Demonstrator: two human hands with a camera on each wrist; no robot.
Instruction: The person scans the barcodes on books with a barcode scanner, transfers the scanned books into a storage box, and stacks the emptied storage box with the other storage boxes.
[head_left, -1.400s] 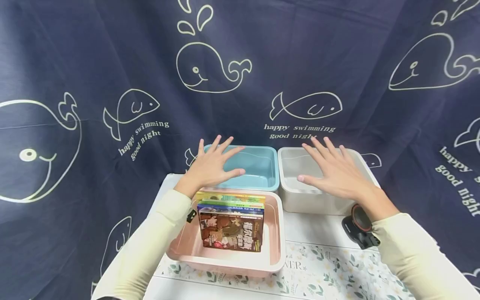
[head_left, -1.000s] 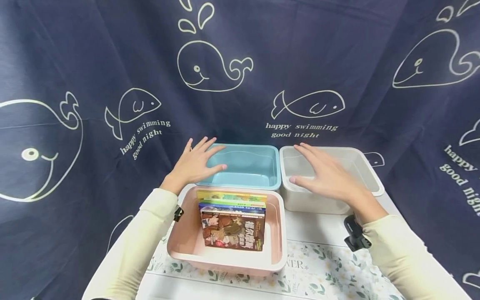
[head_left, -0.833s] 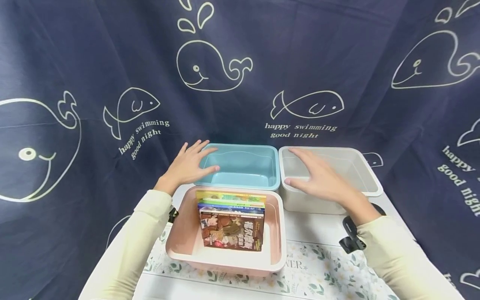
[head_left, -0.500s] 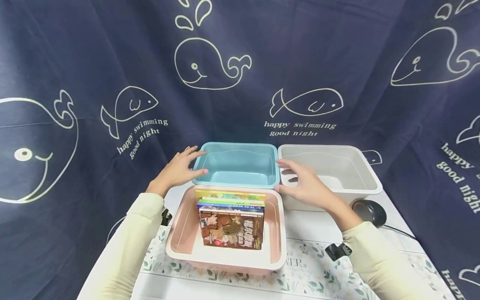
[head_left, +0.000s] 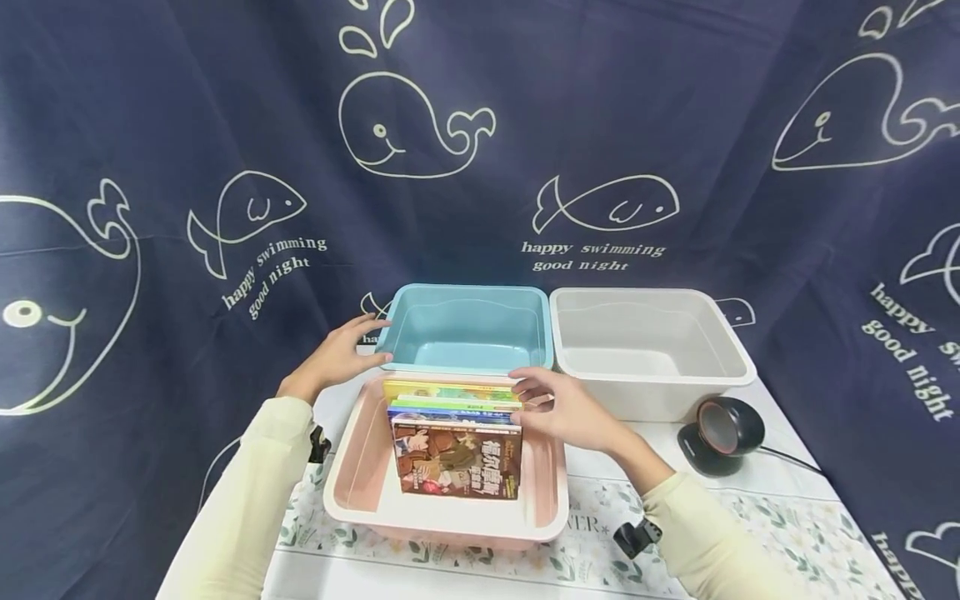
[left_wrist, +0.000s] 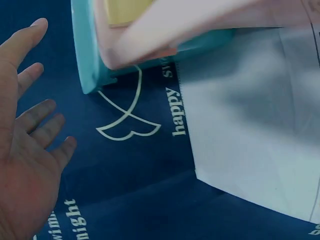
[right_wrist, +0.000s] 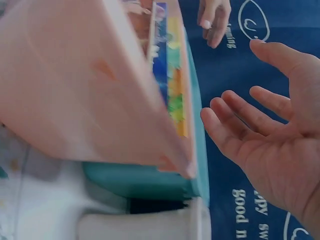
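Several thin books (head_left: 459, 458) stand upright in a row in the pink bin (head_left: 352, 492); the front one has a brown comic-style cover, with blue, green and yellow ones behind it. My right hand (head_left: 566, 408) hovers over the bin's right side, fingers bent loosely and fingertips close to the books' right top corners. My left hand (head_left: 337, 357) is at the left, thumb and fingers spread apart, near the blue bin's (head_left: 467, 369) front left corner. In both wrist views the palms show with nothing in them.
A white bin (head_left: 660, 382) stands beside the blue one, behind the pink bin. On the right sits a round black device (head_left: 723, 433) with a cable. A floral mat (head_left: 600, 542) covers the table's front part; a dark blue printed curtain (head_left: 480, 208) hangs behind.
Both hands have come down from above the back bins. The right hand has moved left and nearer to the books; the left has drawn back to the left. The books have not moved.
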